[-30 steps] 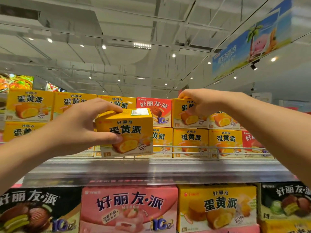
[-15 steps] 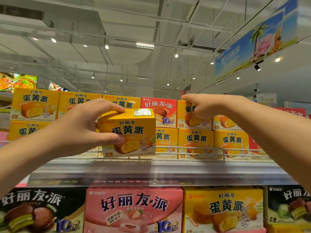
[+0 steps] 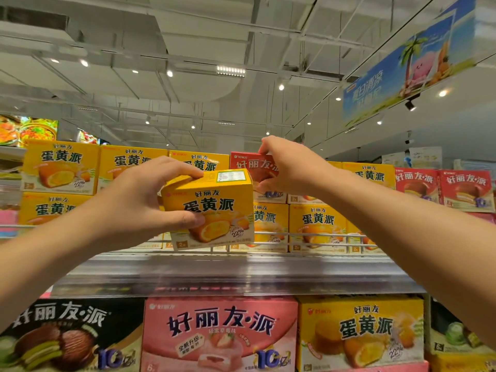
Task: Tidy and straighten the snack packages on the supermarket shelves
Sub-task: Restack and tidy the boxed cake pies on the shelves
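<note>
My left hand [image 3: 139, 200] grips a small yellow egg-yolk pie box [image 3: 212, 208] by its top and front, held in the air in front of the top shelf. My right hand [image 3: 290, 167] reaches to a red chocolate pie box [image 3: 248, 167] in the upper row, fingers closed on its right edge, thumb at its lower corner. Two rows of yellow boxes [image 3: 316, 224] stand stacked behind a wire rail [image 3: 308, 244].
The top shelf edge [image 3: 228, 275] runs across the view. More red boxes [image 3: 442, 189] stand at the far right. Below are large boxes: black [image 3: 67, 334], pink [image 3: 220, 331] and yellow [image 3: 359, 331]. A blue banner [image 3: 408, 65] hangs overhead.
My right hand left the yellow box in the upper row and moved left onto the red box. My left hand keeps the yellow box in about the same spot.
</note>
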